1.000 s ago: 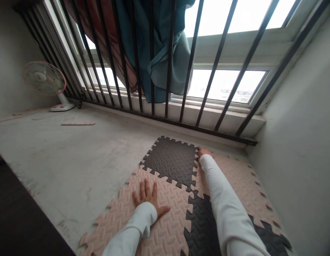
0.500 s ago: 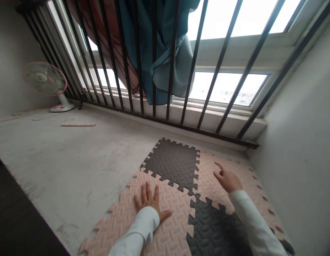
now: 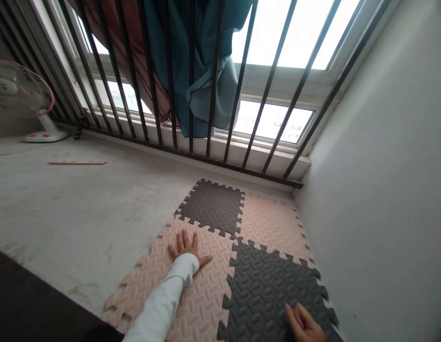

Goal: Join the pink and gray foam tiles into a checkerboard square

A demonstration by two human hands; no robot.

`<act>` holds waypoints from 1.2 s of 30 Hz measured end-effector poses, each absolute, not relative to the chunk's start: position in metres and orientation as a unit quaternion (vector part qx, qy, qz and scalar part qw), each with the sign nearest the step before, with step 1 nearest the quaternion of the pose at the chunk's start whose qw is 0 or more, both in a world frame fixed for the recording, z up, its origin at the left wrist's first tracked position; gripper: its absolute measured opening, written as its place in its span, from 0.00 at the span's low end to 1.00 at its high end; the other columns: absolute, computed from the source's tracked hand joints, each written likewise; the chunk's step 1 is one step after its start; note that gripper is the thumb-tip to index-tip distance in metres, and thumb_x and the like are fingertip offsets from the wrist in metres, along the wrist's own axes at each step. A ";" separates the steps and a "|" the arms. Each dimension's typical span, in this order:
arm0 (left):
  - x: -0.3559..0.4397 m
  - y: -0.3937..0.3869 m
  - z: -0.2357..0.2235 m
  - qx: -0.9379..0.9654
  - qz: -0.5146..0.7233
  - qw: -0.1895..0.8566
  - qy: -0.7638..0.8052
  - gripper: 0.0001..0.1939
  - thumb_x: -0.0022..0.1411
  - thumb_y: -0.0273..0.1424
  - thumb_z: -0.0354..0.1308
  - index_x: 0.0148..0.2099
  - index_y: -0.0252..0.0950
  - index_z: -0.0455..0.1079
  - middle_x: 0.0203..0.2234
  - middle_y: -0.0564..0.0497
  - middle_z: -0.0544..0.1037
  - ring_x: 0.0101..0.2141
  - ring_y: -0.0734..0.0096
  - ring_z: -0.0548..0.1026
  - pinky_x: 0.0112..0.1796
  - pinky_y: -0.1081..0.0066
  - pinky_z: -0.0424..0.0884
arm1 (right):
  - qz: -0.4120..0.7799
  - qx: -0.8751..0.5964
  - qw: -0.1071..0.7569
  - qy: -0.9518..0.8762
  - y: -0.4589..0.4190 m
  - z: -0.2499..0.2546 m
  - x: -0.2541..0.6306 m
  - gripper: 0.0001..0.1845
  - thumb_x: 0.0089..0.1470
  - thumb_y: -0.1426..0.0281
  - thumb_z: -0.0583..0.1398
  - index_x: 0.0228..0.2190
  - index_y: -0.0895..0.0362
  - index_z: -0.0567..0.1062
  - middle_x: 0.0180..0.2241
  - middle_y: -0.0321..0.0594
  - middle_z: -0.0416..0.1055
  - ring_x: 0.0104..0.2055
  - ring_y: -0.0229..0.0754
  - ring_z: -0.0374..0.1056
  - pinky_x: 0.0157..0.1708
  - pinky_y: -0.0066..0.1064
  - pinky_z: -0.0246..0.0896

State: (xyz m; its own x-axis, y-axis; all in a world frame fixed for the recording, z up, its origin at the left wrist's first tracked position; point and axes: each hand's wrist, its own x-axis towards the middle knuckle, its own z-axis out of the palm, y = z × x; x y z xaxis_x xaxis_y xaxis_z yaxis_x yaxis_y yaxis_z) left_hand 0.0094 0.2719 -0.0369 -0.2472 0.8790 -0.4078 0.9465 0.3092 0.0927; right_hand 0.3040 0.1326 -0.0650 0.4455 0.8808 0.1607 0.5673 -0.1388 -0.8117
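Observation:
My left hand (image 3: 186, 247) lies flat on the near pink foam mat tile (image 3: 209, 294), its fingers spread and nothing held. Low in the view, my right hand (image 3: 304, 324) is over the near dark grey foam tile (image 3: 266, 285), with its fingers curled in and nothing visible in them. Whether it touches that tile I cannot tell. Beyond them lie a far dark grey tile (image 3: 213, 205) and a far pink tile (image 3: 272, 223). Toothed edges of the four-square pattern meet near its middle.
A dark metal railing (image 3: 163, 147) runs in front of windows and a blue-green curtain (image 3: 202, 71). White wall (image 3: 377, 190) rises on the right. A fan (image 3: 21, 95) and a thin pink strip (image 3: 78, 163) are on the bare floor (image 3: 81, 213) at left.
My right hand has come back from the far pink tile to the near dark grey one, and its pointing finger has curled in. My left hand stays flat. The view has turned right.

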 end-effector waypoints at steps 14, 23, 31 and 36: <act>0.030 0.139 -0.050 0.623 0.065 0.116 0.771 0.25 0.52 0.34 0.48 0.54 0.48 0.59 0.58 0.51 0.52 0.57 0.58 0.47 0.52 0.47 0.33 | 0.118 -0.733 0.336 -0.579 0.153 -0.047 0.293 0.14 0.36 0.59 0.48 0.11 0.53 0.51 0.10 0.29 0.48 0.15 0.33 0.46 0.19 0.25 0.46; 0.011 0.076 -0.031 0.559 0.129 0.105 0.812 0.16 0.50 0.29 0.51 0.42 0.42 0.69 0.47 0.49 0.66 0.48 0.63 0.60 0.45 0.66 0.56 | 0.104 -0.748 0.414 -0.508 0.123 -0.029 0.279 0.13 0.36 0.62 0.48 0.12 0.54 0.48 0.12 0.27 0.47 0.18 0.33 0.46 0.22 0.25 0.46; 0.010 0.074 -0.029 0.540 0.147 0.110 0.822 0.12 0.52 0.27 0.51 0.39 0.39 0.70 0.43 0.46 0.66 0.44 0.64 0.62 0.43 0.70 0.58 | 0.140 -0.727 0.460 -0.491 0.069 -0.022 0.288 0.15 0.36 0.59 0.49 0.13 0.53 0.48 0.14 0.26 0.43 0.19 0.32 0.45 0.22 0.25 0.46; 0.005 0.077 -0.029 0.523 0.156 0.121 0.829 0.11 0.52 0.26 0.50 0.37 0.39 0.69 0.41 0.48 0.68 0.45 0.64 0.61 0.42 0.69 0.58 | 0.125 -0.730 0.451 -0.497 0.063 -0.013 0.299 0.15 0.36 0.59 0.49 0.13 0.53 0.47 0.14 0.27 0.44 0.19 0.33 0.45 0.22 0.25 0.46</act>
State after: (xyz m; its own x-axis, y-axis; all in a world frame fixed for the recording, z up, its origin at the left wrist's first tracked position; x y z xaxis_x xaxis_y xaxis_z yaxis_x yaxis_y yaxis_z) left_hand 0.0050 0.0766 -0.0287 -0.4229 0.9054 -0.0365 0.8300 0.4032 0.3854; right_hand 0.2994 0.0630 -0.0129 0.4743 0.8390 0.2666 0.6136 -0.0979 -0.7835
